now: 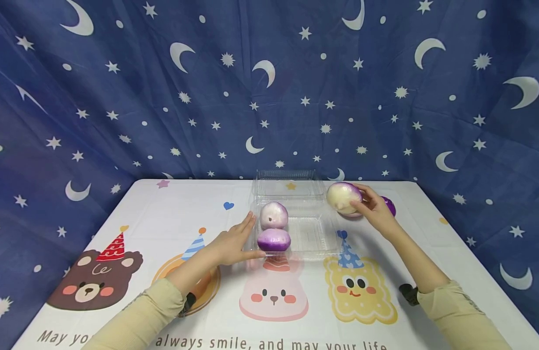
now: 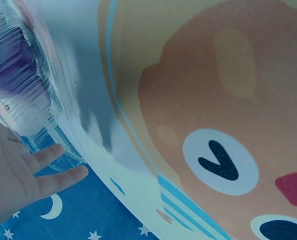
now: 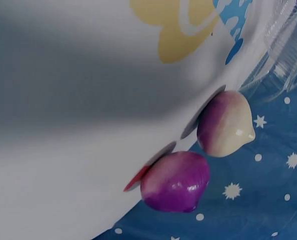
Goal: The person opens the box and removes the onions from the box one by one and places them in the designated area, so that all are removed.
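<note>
My right hand (image 1: pixel 374 209) grips a cream-and-purple onion (image 1: pixel 341 197) between thumb and fingers, to the right of a clear plastic box (image 1: pixel 313 236). The box stands with its lid (image 1: pixel 269 187) flipped back. Two onions sit along its left side: a pale one (image 1: pixel 273 215) behind a purple one (image 1: pixel 273 240). My left hand (image 1: pixel 234 245) lies at the box's left wall, fingers straight and thumb spread toward the front edge. In the left wrist view its fingers (image 2: pixel 58 182) reach beside the ribbed plastic. The held onion is outside the right wrist view.
On the right of the table, a purple onion (image 3: pixel 176 181) and a cream-and-purple onion (image 3: pixel 226 122) lie side by side, partly hidden by the hand in the head view. A printed white tablecloth (image 1: pixel 199 194) covers the table; a blue star-patterned curtain (image 1: pixel 234 121) hangs behind.
</note>
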`<state>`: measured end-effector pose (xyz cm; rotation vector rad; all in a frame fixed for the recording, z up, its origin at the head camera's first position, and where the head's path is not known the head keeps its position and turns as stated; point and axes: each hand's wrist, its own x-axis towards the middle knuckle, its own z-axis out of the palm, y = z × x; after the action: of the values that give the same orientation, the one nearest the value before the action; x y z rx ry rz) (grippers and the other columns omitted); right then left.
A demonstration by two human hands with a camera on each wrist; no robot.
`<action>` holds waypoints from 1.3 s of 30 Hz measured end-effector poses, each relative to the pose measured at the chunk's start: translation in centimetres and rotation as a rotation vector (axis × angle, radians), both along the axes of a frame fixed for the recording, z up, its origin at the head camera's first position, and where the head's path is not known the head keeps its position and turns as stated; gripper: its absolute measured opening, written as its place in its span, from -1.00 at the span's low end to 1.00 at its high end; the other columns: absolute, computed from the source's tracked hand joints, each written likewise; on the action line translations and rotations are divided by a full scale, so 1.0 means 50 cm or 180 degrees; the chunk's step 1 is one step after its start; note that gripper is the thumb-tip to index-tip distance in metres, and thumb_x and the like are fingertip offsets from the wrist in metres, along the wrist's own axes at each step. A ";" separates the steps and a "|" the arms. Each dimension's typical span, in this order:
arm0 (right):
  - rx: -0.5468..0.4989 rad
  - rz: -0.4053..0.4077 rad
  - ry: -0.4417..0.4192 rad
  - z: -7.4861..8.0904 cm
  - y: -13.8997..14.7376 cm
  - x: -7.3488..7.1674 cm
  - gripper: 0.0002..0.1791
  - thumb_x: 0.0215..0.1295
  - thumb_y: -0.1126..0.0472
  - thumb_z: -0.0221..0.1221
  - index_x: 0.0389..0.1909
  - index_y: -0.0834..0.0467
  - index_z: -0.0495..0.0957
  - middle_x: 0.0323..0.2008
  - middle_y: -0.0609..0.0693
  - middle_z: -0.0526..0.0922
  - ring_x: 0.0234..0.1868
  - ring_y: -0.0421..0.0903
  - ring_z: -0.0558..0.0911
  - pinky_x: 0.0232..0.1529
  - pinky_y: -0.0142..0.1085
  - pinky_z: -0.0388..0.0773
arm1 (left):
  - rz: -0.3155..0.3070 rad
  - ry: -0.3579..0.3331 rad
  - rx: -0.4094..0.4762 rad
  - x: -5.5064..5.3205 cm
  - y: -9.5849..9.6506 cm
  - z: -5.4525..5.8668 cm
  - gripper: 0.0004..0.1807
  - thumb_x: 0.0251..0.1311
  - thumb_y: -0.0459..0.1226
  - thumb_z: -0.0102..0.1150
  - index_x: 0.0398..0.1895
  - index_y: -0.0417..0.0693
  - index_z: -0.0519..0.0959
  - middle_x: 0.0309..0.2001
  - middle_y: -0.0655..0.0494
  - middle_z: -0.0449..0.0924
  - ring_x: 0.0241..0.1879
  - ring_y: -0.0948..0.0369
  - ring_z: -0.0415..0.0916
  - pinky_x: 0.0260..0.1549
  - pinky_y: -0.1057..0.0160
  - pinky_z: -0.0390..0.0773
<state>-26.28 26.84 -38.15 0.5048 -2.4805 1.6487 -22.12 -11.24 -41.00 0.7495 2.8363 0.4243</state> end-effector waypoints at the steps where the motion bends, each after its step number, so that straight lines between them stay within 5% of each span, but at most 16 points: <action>1: -0.0016 -0.0008 0.0034 0.001 0.003 0.001 -0.50 0.36 0.27 0.08 0.25 0.36 0.23 -0.03 -0.16 0.49 -0.17 -0.48 0.52 -0.19 -0.63 0.52 | -0.0004 -0.0002 0.0011 0.000 0.000 0.001 0.12 0.10 0.30 0.04 0.48 -0.23 -0.14 0.51 -0.14 -0.24 0.37 -0.16 0.15 0.07 -0.20 0.44; 5: -0.0127 -0.0025 0.0140 0.003 0.019 0.003 -0.57 0.33 0.32 0.10 0.20 0.23 0.33 -0.15 -0.45 0.50 -0.22 -0.47 0.52 -0.27 -0.62 0.51 | -0.0002 -0.0005 0.0019 0.000 0.002 0.002 0.12 0.10 0.30 0.04 0.48 -0.24 -0.13 0.51 -0.15 -0.22 0.37 -0.16 0.14 0.09 -0.20 0.42; 22: -0.0192 -0.0227 0.0139 0.012 0.087 0.006 -0.63 0.37 0.29 0.04 0.13 -0.10 0.35 -0.07 -0.41 0.38 -0.18 -0.59 0.54 -0.18 -0.70 0.49 | -0.0035 0.0068 0.0056 0.001 -0.002 0.002 0.13 0.09 0.30 0.05 0.48 -0.24 -0.12 0.51 -0.15 -0.22 0.41 -0.13 0.06 0.15 -0.16 0.39; 32: 0.0133 -0.0578 0.0085 0.004 0.117 0.006 -0.51 0.38 0.13 0.07 0.24 0.27 0.27 -0.11 -0.47 0.37 -0.14 -0.55 0.48 -0.12 -0.77 0.39 | -0.0057 0.0055 0.0059 -0.001 -0.004 -0.002 0.12 0.09 0.29 0.07 0.48 -0.24 -0.13 0.51 -0.15 -0.22 0.40 -0.15 0.07 0.15 -0.17 0.39; 39: 0.0050 -0.0697 0.0124 0.001 0.139 0.006 -0.63 0.37 0.20 0.07 0.17 0.05 0.35 -0.15 -0.47 0.40 -0.21 -0.58 0.48 -0.19 -0.75 0.43 | -0.0067 0.0059 0.0051 -0.001 -0.003 0.002 0.13 0.09 0.31 0.05 0.48 -0.23 -0.13 0.51 -0.15 -0.22 0.41 -0.14 0.05 0.16 -0.16 0.38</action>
<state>-25.96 33.77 -38.08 0.2529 -2.4232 1.5221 -22.15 -11.41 -40.92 0.7898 2.8427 0.4395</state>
